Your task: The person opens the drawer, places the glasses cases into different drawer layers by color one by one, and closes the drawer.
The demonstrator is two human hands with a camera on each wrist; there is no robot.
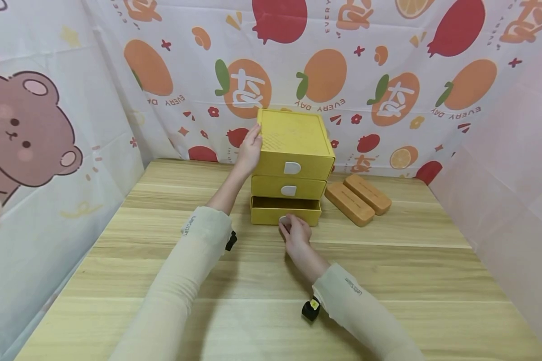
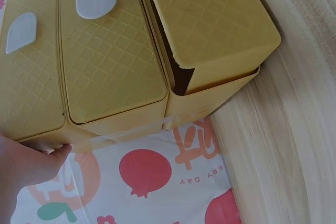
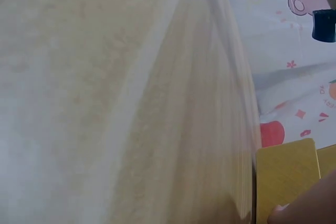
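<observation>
One printed bear (image 1: 27, 128) marked the hanging cloth (image 1: 106, 118) at the far left of the station I observed remotely. Right of it, I recorded the left hand (image 1: 249, 150) laid against the upper left side of the yellow cabinet (image 1: 293, 131), its fingers extended and not wrapped around anything; I judged this a brace.

The cabinet stood upright at the back of the wooden table (image 1: 253, 281). Its top drawer (image 1: 271, 164) and middle drawer (image 1: 266, 186) sat closed, white tabs exposed. The bottom drawer (image 1: 264, 215) stood partly out of its slot, a gap showing behind its front panel. I could not see its floor, so its contents went unverified.

At that drawer's front, the right hand (image 1: 298, 235) pinched the white tab (image 1: 282, 219) with bent fingers. Farther right, two orange blocks (image 1: 350, 203) lay side by side just beside the cabinet, untouched.

In my assessment, the step in hand was working the bottom drawer by its tab. Whether inward or outward, I could not establish. The next move called for a secure pinch, straight travel and a steadied cabinet.
</observation>
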